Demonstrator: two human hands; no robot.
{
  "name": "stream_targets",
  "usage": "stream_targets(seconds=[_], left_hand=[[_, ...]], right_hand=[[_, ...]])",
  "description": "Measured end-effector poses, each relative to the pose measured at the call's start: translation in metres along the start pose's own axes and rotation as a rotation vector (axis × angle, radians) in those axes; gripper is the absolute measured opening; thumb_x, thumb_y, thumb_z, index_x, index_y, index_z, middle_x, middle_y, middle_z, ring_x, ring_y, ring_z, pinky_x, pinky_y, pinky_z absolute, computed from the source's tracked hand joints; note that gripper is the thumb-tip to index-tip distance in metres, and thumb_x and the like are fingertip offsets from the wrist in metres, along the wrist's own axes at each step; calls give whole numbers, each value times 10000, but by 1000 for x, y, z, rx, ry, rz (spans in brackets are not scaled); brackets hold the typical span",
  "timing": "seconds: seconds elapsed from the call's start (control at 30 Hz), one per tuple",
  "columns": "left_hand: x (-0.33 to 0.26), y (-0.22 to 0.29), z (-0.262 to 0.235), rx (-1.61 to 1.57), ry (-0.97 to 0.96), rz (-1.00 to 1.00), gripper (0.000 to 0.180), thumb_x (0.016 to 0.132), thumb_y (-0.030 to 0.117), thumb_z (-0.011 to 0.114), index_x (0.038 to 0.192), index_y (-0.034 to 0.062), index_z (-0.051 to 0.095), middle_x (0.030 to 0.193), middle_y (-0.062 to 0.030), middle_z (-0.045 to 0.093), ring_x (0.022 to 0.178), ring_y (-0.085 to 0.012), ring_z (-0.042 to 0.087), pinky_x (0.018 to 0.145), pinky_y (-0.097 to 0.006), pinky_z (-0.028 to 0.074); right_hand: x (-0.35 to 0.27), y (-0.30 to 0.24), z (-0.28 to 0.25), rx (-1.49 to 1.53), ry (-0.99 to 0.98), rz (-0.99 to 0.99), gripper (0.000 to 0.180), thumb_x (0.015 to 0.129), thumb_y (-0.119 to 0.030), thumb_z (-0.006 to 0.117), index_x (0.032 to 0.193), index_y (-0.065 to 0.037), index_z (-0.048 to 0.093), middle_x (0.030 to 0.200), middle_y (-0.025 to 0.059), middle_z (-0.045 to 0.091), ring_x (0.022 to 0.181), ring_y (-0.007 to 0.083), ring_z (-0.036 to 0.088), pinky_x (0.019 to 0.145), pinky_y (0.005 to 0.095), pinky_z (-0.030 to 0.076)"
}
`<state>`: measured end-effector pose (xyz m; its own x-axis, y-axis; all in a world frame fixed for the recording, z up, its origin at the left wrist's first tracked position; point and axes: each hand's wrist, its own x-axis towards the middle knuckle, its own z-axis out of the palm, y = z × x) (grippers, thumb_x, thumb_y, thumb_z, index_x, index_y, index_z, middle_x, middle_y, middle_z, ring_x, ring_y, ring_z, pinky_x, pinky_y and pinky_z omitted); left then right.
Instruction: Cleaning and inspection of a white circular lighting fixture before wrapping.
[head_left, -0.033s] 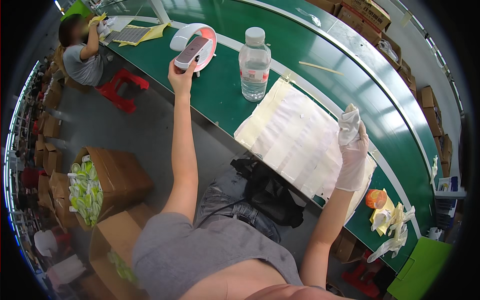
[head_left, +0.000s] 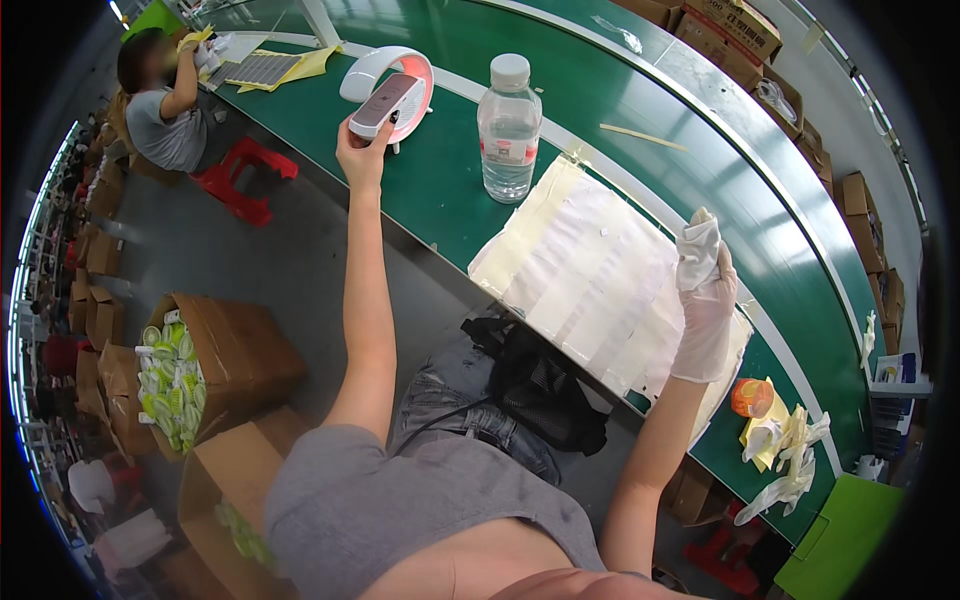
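Head view: the bare left hand (head_left: 362,150) holds a slim pink-faced device (head_left: 384,103) raised above the near edge of the green worktop (head_left: 440,190), fingers wrapped round its lower end, the rest jutting past the fingertips toward a white ring-shaped stand (head_left: 375,70). The gloved right hand (head_left: 705,300) is closed on a bunched white cloth (head_left: 697,245) over a stack of white sheets (head_left: 590,270) at the near edge. I judge a wiping step in hand; bringing cloth and device together looks due. 1 water bottle (head_left: 509,125) stands between the hands.

Bright, even overhead light, soft shadows; fisheye bends and darkens the rim.
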<state>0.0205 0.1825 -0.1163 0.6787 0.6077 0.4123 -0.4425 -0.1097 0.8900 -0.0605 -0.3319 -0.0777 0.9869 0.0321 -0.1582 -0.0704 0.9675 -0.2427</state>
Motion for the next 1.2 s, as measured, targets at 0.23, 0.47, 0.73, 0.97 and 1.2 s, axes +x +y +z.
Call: stream_targets(seconds=[0.23,0.47,0.73,0.97,1.2], left_hand=[[1,-2,0,-20,4,24,523,746,45,819,1188,-23,548,1143,-108,638,1038,-171,626,895,-296,499],[1,-4,1,-20,-3,30,521,752,45,815,1191,-25,542,1146,-111,635,1041,-170,624,898,-299,501],[1,-4,-1,-2,-19,36,506,762,41,808,1190,-22,547,1146,-108,635,1035,-167,625,900,-297,499],[2,-6,-1,-6,-13,37,509,765,49,809,1194,-24,544,1153,-114,633,1045,-171,623,905,-301,497],[2,-8,0,-20,-8,36,533,754,54,819,1198,-32,537,1159,-123,630,1040,-176,625,898,-302,502]], right_hand=[[0,0,-1,-29,-6,0,450,1014,-154,338,1417,39,399,1474,169,438,1350,300,433,941,403,521],[-2,0,0,-140,22,-35,458,1021,-152,333,1434,41,373,1504,144,407,1352,293,431,964,371,508],[-3,1,2,-105,40,-30,455,1020,-158,333,1425,43,383,1480,149,439,1322,294,465,896,370,538],[-1,0,0,-80,-57,28,449,1019,-169,335,1409,39,410,1456,152,469,1292,293,493,804,356,562],[0,-3,-7,-32,-143,50,450,1021,-166,331,1411,47,402,1455,159,466,1299,301,484,865,377,558]])
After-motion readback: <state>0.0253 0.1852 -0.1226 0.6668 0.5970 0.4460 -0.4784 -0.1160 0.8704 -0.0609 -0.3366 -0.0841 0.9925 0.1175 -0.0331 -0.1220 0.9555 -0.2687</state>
